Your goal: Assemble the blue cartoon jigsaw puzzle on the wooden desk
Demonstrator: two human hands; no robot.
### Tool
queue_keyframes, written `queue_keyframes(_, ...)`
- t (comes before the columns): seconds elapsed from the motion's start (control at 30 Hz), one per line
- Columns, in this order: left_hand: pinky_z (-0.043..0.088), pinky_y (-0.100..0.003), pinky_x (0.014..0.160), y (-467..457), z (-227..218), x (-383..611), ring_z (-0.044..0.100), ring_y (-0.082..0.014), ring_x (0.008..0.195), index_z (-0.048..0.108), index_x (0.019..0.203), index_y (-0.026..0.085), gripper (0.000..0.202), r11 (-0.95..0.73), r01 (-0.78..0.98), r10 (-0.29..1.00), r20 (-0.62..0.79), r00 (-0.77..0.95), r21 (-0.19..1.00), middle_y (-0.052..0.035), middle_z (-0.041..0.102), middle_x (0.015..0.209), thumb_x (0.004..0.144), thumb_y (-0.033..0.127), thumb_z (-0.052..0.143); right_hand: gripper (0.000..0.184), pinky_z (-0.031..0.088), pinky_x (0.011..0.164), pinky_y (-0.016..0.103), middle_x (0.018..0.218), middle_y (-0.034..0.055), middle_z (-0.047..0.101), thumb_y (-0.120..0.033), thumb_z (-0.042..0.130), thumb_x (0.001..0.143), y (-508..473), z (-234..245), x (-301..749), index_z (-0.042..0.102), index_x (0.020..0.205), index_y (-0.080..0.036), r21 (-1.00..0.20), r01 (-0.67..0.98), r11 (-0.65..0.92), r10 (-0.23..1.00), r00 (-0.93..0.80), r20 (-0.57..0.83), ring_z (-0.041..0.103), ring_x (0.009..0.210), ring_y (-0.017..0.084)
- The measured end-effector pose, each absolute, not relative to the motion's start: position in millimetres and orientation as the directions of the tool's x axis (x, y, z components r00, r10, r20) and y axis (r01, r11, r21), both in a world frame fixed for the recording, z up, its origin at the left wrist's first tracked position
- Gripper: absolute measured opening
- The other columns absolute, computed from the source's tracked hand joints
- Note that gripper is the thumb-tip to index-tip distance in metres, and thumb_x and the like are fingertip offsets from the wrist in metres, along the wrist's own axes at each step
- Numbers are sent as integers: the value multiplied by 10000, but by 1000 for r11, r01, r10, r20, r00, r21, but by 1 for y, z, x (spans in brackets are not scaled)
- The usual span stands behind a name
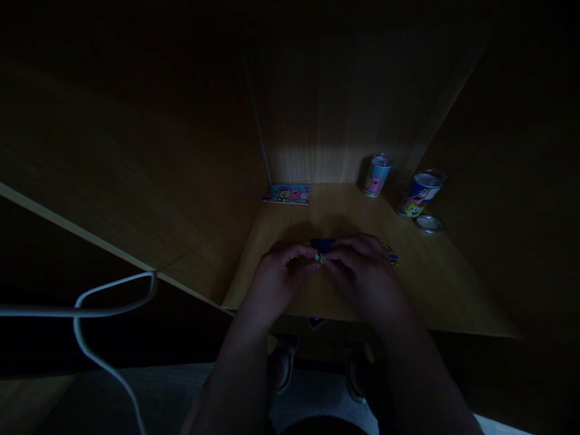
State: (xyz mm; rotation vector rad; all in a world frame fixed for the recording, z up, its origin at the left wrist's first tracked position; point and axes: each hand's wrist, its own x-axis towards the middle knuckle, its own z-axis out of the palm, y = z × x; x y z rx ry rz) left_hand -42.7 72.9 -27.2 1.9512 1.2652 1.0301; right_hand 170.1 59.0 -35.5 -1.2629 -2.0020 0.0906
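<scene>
Both your left hand (277,270) and right hand (369,266) pinch one tiny yellow-and-pale piece (319,258) by the fingertips; brace your wrists and press gently, evenly.

Down at seven o'clock it's a bare left forearm (244,353), narrowing to a bare left hand (274,272); swing round between four and five and there's the bare right forearm (414,356), with its own bare right hand (374,278)! Straight to six, a dark left shoe (284,365) shows a thin pale edge, and at five the dark right shoe (354,374) matches it, beside dim, dark legwear (377,389).
</scene>
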Motion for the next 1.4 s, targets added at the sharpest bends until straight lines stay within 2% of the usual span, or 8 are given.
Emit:
queue_keyframes(0.2, 535, -442, 977, 77, -28, -41, 677, -274, 1093, 773, 1039, 278, 175, -396, 683, 913, 341, 223, 614, -18, 775, 1068, 906, 176, 823, 79, 498, 987, 503, 1077, 96, 748, -248, 684, 972, 62, -36, 169, 762, 985, -257, -417, 816, 400, 839, -143, 525, 622, 1093, 314)
queue_keyframes(0.33, 519, -457, 964, 77, -31, -37, 655, -292, 1092, 781, 1024, 273, 163, -391, 740, 912, 336, 234, 547, -32, 756, 1082, 899, 180, 830, 110, 484, 1010, 523, 1133, 105, 746, -246, 660, 978, 62, -38, 167, 759, 1024, -257, -401, 831, 385, 856, -160, 491, 618, 1124, 322)
queue_keyframes(0.47, 517, -457, 970, 77, -32, -36, 650, -294, 1092, 785, 1052, 273, 170, -391, 754, 912, 330, 242, 527, -39, 748, 1089, 911, 181, 814, 141, 464, 1045, 541, 1208, 100, 746, -275, 647, 991, 62, -41, 165, 766, 1066, -263, -386, 839, 384, 870, -188, 457, 610, 1180, 325)
queue_keyframes(0.77, 523, -463, 971, 75, -30, -33, 636, -302, 1119, 754, 1099, 266, 198, -414, 756, 897, 369, 244, 507, -54, 735, 1124, 917, 196, 794, 147, 465, 1048, 547, 1230, 93, 746, -279, 652, 987, 63, -43, 166, 768, 1076, -261, -382, 847, 370, 882, -191, 430, 605, 1188, 332)
queue_keyframes(0.9, 526, -451, 960, 72, -28, -31, 650, -282, 1089, 748, 1049, 267, 159, -457, 744, 872, 408, 269, 488, -48, 722, 1099, 942, 153, 724, 166, 474, 1029, 554, 1208, 93, 754, -270, 637, 989, 63, -43, 165, 761, 1100, -265, -380, 845, 376, 881, -200, 428, 616, 1162, 329)
queue_keyframes(1.03, 531, -450, 947, 71, -25, -30, 647, -281, 1068, 749, 1012, 259, 199, -474, 749, 862, 419, 286, 464, -55, 714, 1082, 933, 94, 669, 253, 472, 1038, 564, 1260, 99, 749, -262, 619, 994, 63, -44, 165, 751, 1210, -278, -374, 845, 382, 883, -214, 418, 615, 1191, 333)
queue_keyframes(1.2, 524, -461, 958, 72, -26, -29, 643, -295, 1077, 738, 1052, 243, 139, -442, 771, 877, 401, 265, 458, -58, 719, 1083, 937, 166, 739, 279, 460, 1065, 581, 1327, 99, 727, -258, 615, 991, 62, -45, 165, 764, 1223, -302, -361, 847, 391, 884, -236, 403, 611, 1231, 334)
queue_keyframes(1.4, 509, -463, 983, 72, -29, -30, 641, -299, 1140, 743, 1135, 268, 192, -455, 763, 876, 383, 292, 459, -49, 742, 1179, 958, 192, 741, 306, 453, 1083, 588, 1353, 94, 725, -257, 612, 992, 61, -43, 165, 763, 1253, -312, -344, 852, 394, 880, -242, 408, 624, 1223, 332)
